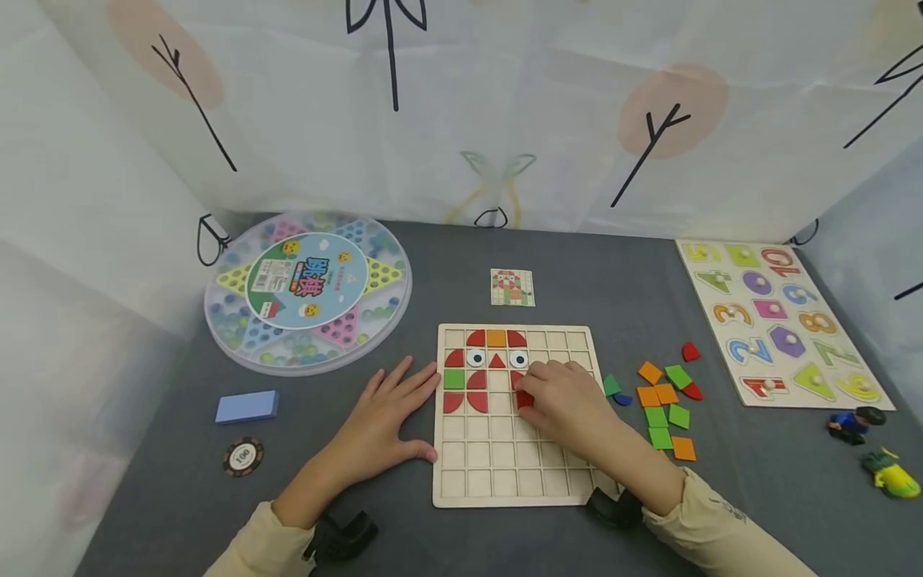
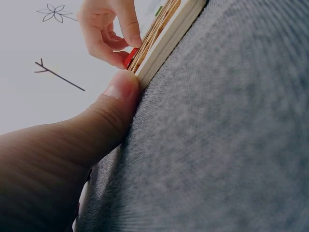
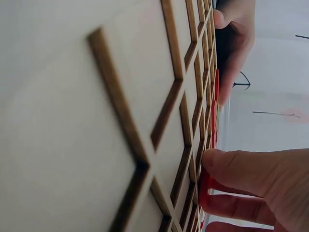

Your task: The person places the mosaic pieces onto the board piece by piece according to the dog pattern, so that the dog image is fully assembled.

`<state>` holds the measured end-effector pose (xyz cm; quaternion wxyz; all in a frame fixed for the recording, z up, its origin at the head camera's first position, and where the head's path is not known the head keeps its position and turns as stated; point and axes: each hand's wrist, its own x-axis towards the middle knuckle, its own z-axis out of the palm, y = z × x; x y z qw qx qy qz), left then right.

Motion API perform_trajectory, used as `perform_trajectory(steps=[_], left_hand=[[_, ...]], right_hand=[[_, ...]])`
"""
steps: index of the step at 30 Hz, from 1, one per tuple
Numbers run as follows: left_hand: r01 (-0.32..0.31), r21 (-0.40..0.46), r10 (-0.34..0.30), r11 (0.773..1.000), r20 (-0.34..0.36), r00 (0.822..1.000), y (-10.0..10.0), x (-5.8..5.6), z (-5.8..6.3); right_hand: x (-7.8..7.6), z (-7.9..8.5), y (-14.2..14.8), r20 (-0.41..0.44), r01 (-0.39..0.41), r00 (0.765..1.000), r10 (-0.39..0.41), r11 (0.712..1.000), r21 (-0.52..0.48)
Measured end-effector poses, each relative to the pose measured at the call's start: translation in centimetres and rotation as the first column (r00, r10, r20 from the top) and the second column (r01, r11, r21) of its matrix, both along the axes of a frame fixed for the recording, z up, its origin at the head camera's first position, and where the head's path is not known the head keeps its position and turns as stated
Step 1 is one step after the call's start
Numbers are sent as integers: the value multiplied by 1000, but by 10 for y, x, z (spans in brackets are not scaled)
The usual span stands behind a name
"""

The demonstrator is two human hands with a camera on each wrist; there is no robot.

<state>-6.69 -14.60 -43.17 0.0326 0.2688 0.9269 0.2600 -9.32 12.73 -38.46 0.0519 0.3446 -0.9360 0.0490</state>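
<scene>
A wooden grid board (image 1: 461,457) lies on the dark table, its upper cells partly filled with red pieces, an orange square (image 1: 495,338), a green square (image 1: 454,379) and two eye pieces (image 1: 517,359). My right hand (image 1: 566,401) is over the board's right half, thumb and fingertips pinching a red tile (image 3: 204,186) at the grid. The tile's outline is mostly hidden by the fingers. My left hand (image 1: 389,417) lies spread along the board's left edge, with the thumb (image 2: 120,89) against that edge.
Loose green, orange and red tiles (image 1: 658,417) lie right of the board. A small pattern card (image 1: 513,287) sits behind it. Around them are a round marble game (image 1: 310,292), a number puzzle (image 1: 793,328), a blue block (image 1: 247,407), a poker chip (image 1: 243,457) and two small figures (image 1: 894,474).
</scene>
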Motion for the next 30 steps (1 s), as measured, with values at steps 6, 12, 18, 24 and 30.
perform_trajectory(steps=[6, 12, 18, 24, 30], left_hand=[[-6, -8, 6, 1000, -1, 1000, -1, 0, 1], [-6, -11, 6, 1000, -1, 1000, -1, 0, 0], [7, -3, -7, 1000, -9, 1000, 1, -1, 0], [4, -9, -4, 1000, -12, 1000, 0, -1, 1], [-3, -12, 3, 1000, -3, 1000, -1, 0, -1]], right_hand=[[0, 0, -2, 29, -37, 999, 38, 998, -54], [-1, -1, -3, 53, -76, 995, 81, 994, -77], [-3, 4, 7, 86, -38, 995, 45, 996, -83], [-6, 3, 12, 68, -26, 997, 32, 995, -94], [-8, 0, 7, 99, -24, 995, 33, 996, -88]])
